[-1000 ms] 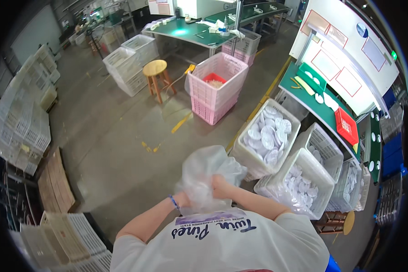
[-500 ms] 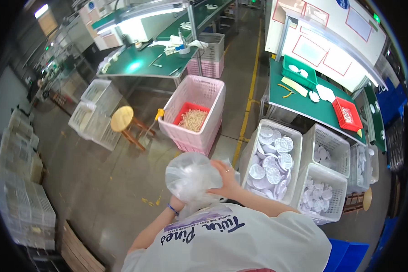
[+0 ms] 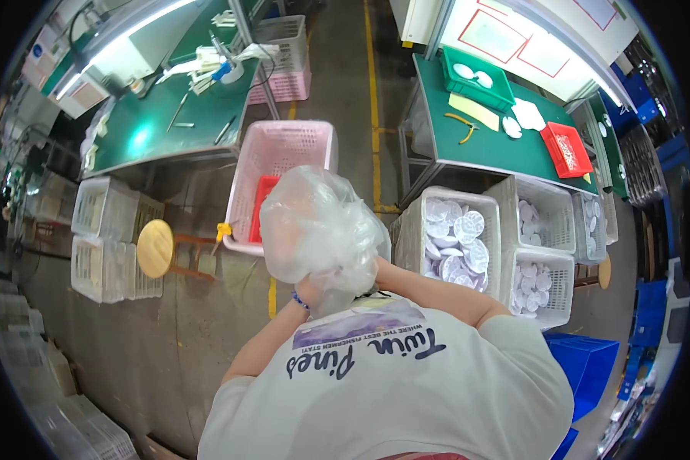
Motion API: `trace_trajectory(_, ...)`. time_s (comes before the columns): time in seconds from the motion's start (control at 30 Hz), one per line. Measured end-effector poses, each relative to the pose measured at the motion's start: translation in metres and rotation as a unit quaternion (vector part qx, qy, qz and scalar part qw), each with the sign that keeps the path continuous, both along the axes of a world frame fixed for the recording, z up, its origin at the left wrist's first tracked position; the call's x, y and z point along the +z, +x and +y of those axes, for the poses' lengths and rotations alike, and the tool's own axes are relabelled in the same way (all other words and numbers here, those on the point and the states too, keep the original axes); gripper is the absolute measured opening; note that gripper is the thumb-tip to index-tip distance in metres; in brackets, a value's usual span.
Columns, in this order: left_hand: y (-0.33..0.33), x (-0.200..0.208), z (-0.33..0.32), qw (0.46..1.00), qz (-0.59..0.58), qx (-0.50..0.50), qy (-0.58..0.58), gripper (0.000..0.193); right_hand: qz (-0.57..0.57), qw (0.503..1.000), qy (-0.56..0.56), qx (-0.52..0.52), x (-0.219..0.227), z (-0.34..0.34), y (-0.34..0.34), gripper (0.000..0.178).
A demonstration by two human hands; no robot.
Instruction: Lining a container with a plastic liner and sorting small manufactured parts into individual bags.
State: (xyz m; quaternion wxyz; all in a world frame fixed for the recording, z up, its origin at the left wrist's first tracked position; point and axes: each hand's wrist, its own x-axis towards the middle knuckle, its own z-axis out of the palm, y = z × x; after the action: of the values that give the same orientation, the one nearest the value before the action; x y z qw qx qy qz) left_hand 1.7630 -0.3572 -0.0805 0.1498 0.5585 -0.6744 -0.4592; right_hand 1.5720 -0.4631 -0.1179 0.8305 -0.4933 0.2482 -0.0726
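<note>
A clear, puffed-out plastic bag (image 3: 322, 222) hangs in front of my chest, held between both hands. My left hand (image 3: 311, 291), with a blue beaded bracelet at the wrist, grips the bag's lower left side; the film partly covers its fingers. On the lower right side, my right hand (image 3: 374, 270) holds the bag too, mostly hidden behind it. Beyond the bag stands a pink plastic crate (image 3: 241, 184) with a red tray (image 3: 262, 201) in it. The bag covers most of that tray.
White crates of clear round plastic parts (image 3: 454, 244) stand at right, below a green workbench (image 3: 468, 142) with pliers (image 3: 464, 128) and a red tray (image 3: 566, 150). At left are a wooden stool (image 3: 155, 249), stacked crates (image 3: 100, 238) and another green bench (image 3: 149, 134). Blue bins (image 3: 583, 368) sit lower right.
The bag has swollen larger and moved up and forward, now overlapping the pink crate. My right hand has slipped mostly behind it. The view has turned, and the benches and crates appear shifted left.
</note>
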Motion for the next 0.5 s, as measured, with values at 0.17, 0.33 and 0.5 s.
trace_trajectory(0.17, 0.077, -0.109, -0.103, 0.943, -0.032, 0.216, -0.249, 0.048, 0.126, 0.949, -0.182, -0.225, 0.042, -0.079, 0.015, 0.031)
trace_trajectory(0.33, 0.149, -0.109, -0.232, 0.911, -0.184, 0.356, -0.101, 0.068, 0.203, 0.954, -0.071, -0.210, 0.012, -0.158, -0.068, 0.025)
trace_trajectory(0.5, 0.219, -0.176, -0.279, 0.894, -0.311, 0.256, 0.196, 0.079, 0.300, 0.919, -0.191, -0.168, -0.009, -0.225, -0.100, 0.022)
